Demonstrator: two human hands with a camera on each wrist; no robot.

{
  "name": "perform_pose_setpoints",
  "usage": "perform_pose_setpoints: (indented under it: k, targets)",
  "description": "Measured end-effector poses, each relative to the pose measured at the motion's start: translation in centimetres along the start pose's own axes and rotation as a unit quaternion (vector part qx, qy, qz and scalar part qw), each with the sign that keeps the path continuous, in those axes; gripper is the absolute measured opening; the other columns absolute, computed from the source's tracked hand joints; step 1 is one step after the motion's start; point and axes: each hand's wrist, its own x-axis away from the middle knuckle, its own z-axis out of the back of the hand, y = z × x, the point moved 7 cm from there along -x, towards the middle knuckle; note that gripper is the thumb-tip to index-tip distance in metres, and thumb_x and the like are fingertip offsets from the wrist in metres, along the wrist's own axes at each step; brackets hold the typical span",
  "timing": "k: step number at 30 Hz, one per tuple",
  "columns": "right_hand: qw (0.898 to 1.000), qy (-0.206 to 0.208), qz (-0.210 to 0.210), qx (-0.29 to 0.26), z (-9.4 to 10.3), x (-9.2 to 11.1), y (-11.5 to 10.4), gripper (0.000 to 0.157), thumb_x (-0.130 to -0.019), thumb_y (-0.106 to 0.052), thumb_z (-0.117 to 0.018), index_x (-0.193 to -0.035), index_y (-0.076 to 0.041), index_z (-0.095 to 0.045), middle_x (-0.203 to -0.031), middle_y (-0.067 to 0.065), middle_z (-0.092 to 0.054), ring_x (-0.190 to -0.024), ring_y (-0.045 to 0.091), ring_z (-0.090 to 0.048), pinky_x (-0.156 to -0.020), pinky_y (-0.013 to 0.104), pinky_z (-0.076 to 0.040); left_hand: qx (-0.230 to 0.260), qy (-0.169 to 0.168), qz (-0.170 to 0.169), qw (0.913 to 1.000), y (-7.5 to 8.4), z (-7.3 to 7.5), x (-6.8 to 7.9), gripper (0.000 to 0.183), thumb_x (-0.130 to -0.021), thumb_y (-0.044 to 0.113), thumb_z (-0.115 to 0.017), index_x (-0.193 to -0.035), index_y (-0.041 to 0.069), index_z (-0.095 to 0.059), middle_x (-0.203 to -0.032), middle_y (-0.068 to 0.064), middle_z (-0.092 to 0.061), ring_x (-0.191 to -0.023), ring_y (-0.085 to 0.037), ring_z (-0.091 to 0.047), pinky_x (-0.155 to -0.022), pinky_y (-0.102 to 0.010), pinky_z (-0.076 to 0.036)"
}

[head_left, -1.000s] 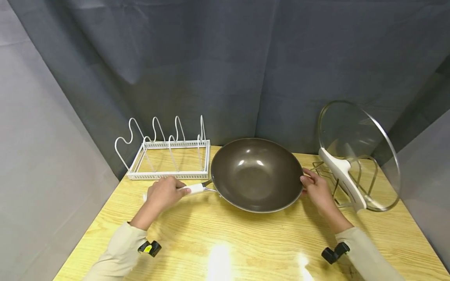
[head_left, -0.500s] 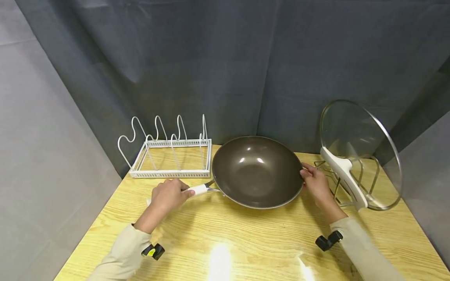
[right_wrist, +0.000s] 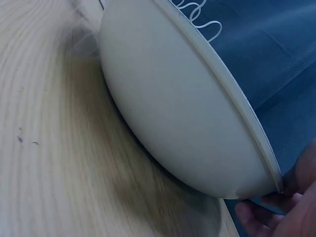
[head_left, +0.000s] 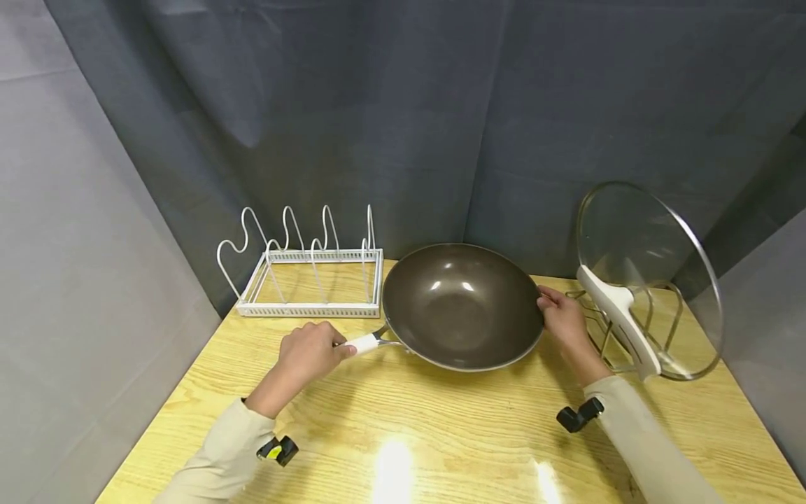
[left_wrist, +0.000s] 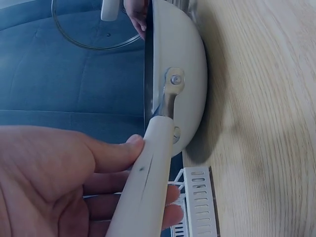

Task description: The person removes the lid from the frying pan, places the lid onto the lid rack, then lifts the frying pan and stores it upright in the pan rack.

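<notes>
A wok (head_left: 462, 308) with a dark brown inside and a cream outside sits mid-table, its bowl facing up and tilted a little toward me. My left hand (head_left: 310, 353) holds the white handle (left_wrist: 148, 168), thumb on one side and fingers behind it, as the left wrist view shows. At the opposite side, my right hand (head_left: 564, 322) pinches the wok's rim. In the right wrist view the right fingertips (right_wrist: 254, 215) reach under the wok's pale outer wall (right_wrist: 177, 108).
A white wire rack (head_left: 308, 310) stands at the back left, right beside the wok. At the right, a glass lid (head_left: 648, 259) with a white handle (head_left: 617, 308) leans upright in a metal wire stand (head_left: 674, 329). Dark curtain (head_left: 378, 126) hangs close behind the wooden table (head_left: 466, 434).
The view has drifted slightly, shifting the rack and lid rightward. My right hand and the wok's near edge have moved a little farther back. Both hands keep their hold.
</notes>
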Motion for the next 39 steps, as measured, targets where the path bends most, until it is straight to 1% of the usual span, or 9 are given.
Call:
perform_pose_setpoints:
  k: [3,5,7,10,14,17,23,34,39]
  targets:
    - [1.000,0.011,0.012,0.026,-0.1,-0.7,-0.3,0.041,-0.106,-0.011,-0.046,-0.144,0.004,-0.053,-0.142,0.025,-0.056,-0.127,0.035,-0.056,-0.096,0.032,-0.048,0.018,-0.005,-0.006,0.9998,0.0,0.1,0.1,0.021,-0.091,0.041,-0.076,-0.101,0.024,-0.083,-0.070,0.005,-0.067,-0.057,-0.016,-0.050,-0.048,-0.032,-0.035]
    - [0.999,0.018,0.019,0.037,-0.2,-1.1,-0.6,0.040,-0.105,-0.009,-0.047,-0.142,0.005,-0.055,-0.140,0.025,-0.057,-0.132,0.037,-0.053,-0.104,0.041,-0.044,0.028,-0.008,-0.012,0.9995,0.0,0.1,0.3,0.019,-0.090,0.039,-0.078,-0.100,0.024,-0.083,-0.075,0.005,-0.070,-0.060,-0.016,-0.052,-0.050,-0.033,-0.037]
    - [0.998,0.024,0.023,0.048,-0.3,-1.5,-0.6,0.040,-0.104,-0.008,-0.048,-0.140,0.006,-0.057,-0.139,0.024,-0.058,-0.133,0.038,-0.053,-0.107,0.044,-0.041,0.038,-0.013,-0.013,0.9991,0.1,0.1,0.5,0.019,-0.089,0.038,-0.079,-0.099,0.023,-0.083,-0.077,0.005,-0.071,-0.061,-0.016,-0.053,-0.051,-0.033,-0.039]
    - [0.998,0.025,0.013,0.051,-0.3,-1.9,-0.5,0.039,-0.104,-0.009,-0.049,-0.139,0.004,-0.059,-0.138,0.022,-0.060,-0.129,0.034,-0.055,-0.099,0.032,-0.044,0.046,-0.019,-0.018,0.9986,0.3,0.1,0.6,0.020,-0.088,0.038,-0.079,-0.100,0.022,-0.083,-0.076,0.006,-0.070,-0.061,-0.016,-0.053,-0.052,-0.033,-0.039]
    - [0.999,0.012,-0.010,0.034,-0.2,-2.2,0.0,0.040,-0.104,-0.012,-0.049,-0.141,0.002,-0.058,-0.137,0.022,-0.061,-0.108,0.020,-0.061,-0.076,0.016,-0.045,0.051,-0.022,-0.024,0.9982,0.7,0.1,0.7,0.021,-0.088,0.038,-0.079,-0.100,0.022,-0.083,-0.073,0.007,-0.068,-0.059,-0.015,-0.052,-0.052,-0.032,-0.038]
    - [1.000,0.001,-0.019,0.019,-0.2,-2.2,-0.1,0.042,-0.105,-0.013,-0.048,-0.143,0.001,-0.056,-0.138,0.022,-0.061,-0.101,0.013,-0.059,-0.069,0.013,-0.044,0.052,-0.022,-0.026,0.9981,0.8,0.1,0.6,0.021,-0.088,0.038,-0.080,-0.099,0.021,-0.083,-0.069,0.008,-0.065,-0.058,-0.015,-0.050,-0.052,-0.032,-0.037]
    - [0.999,-0.014,-0.021,0.021,-0.6,-2.4,-0.5,0.042,-0.105,-0.014,-0.047,-0.144,-0.002,-0.056,-0.140,0.021,-0.060,-0.108,0.019,-0.057,-0.070,0.013,-0.043,0.060,-0.026,-0.025,0.9975,0.8,0.0,0.8,0.020,-0.088,0.036,-0.080,-0.098,0.020,-0.083,-0.063,0.007,-0.061,-0.055,-0.016,-0.049,-0.052,-0.031,-0.036]
    - [0.999,-0.050,-0.007,-0.007,-1.0,-3.8,-0.4,0.043,-0.105,-0.012,-0.047,-0.145,0.002,-0.053,-0.141,0.025,-0.057,-0.085,-0.004,-0.054,-0.066,0.015,-0.050,0.089,-0.039,-0.052,0.9940,0.9,-0.2,1.2,0.011,-0.090,0.033,-0.079,-0.090,0.023,-0.084,-0.074,0.009,-0.071,-0.059,-0.012,-0.055,-0.058,-0.031,-0.042]
    - [0.999,-0.052,-0.004,0.010,-1.0,-4.1,-0.5,0.043,-0.106,-0.014,-0.047,-0.146,0.002,-0.052,-0.144,0.024,-0.055,-0.101,0.010,-0.056,-0.068,0.013,-0.047,0.116,-0.053,-0.056,0.9903,1.0,-0.5,1.6,0.009,-0.091,0.031,-0.078,-0.092,0.024,-0.083,-0.079,0.009,-0.074,-0.059,-0.011,-0.058,-0.058,-0.031,-0.044]
